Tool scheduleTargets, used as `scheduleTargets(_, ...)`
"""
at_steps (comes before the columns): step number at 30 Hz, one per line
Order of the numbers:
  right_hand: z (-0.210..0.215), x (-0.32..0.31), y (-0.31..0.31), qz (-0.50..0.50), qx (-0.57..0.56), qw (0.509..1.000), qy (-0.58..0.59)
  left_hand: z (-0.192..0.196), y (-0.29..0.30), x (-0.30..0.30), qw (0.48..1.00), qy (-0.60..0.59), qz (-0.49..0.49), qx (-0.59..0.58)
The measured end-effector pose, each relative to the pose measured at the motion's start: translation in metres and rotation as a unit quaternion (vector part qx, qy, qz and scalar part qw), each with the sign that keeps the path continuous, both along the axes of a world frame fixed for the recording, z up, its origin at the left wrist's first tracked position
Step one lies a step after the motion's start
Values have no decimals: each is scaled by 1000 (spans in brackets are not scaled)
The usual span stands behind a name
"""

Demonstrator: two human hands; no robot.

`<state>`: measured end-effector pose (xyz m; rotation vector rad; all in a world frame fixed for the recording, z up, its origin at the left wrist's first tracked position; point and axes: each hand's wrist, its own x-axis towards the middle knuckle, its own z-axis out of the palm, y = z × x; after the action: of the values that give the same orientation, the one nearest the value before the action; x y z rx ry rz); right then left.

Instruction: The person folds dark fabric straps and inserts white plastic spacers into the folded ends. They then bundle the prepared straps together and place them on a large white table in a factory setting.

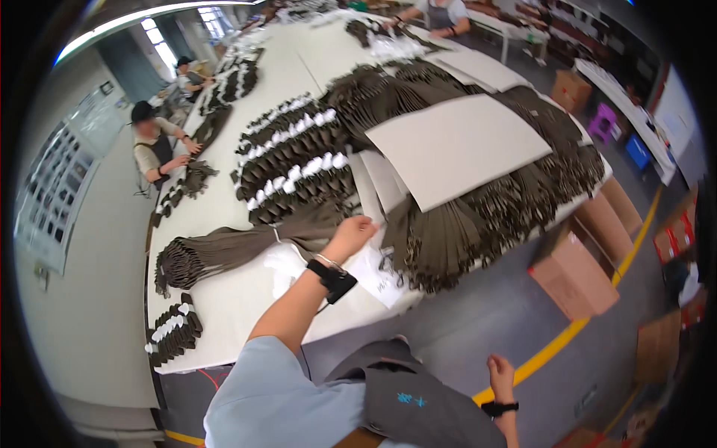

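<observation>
Olive-brown cloth forms the tied bundle (224, 250) lying along the near side of the bench (231, 321), its loose end just beside the left hand (351, 239); the fingers (366, 222) of that hand bend inward and look drawn together, though I cannot tell whether they pinch a thin edge or only each other; contact with anything beneath them is equally unclear.

The step in hand reads as a reach to the place where the bundle's loose end meets the pale boards (366, 187); any grip taken there would, I judge, call for a thumb-and-fingertip pinch on one layer, with the wrist kept clear of the white sheet (377, 278) below it.

Behind the fingers, the wrist carries a black device (334, 281); the forearm slants up and rightward from a light blue sleeve (258, 377), stretched across the bench's near edge.

The right hand (502, 375) is off the bench, above the grey floor, its forearm nearly upright in view and a black band (499, 408) round the wrist; its fingers curl, nothing shows in them, and how tightly they close I cannot tell.

Farther out, a large cream board (459, 145) lies over fanned strips (437, 231); white-banded rolls (295, 145) stand in rows to its left.
</observation>
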<state>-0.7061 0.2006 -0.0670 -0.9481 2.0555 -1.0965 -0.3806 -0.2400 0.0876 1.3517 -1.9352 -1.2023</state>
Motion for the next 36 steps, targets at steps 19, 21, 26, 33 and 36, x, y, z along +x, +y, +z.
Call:
scheduleTargets(19, 119, -238, -223, 168, 6, 954, 248, 6, -95, -109, 973, 131, 111, 151)
scheduleTargets(21, 113, -266, -264, 200, -110, 947, 228, 12, -89, -109, 974, 114, 111, 158)
scheduleTargets(26, 179, -295, -357, 125, -105, 979, 126, 42, -88, -130, 965, 126, 112, 203)
scheduleTargets(33, 160, -391, -483, 187, -234, 907, 296, 81, -79, -165, 962, 205, 160, 79)
scheduleTargets(36, 159, -407, -522, 222, -200, 911, 283, 109, -59, -177, 951, 255, 162, 73)
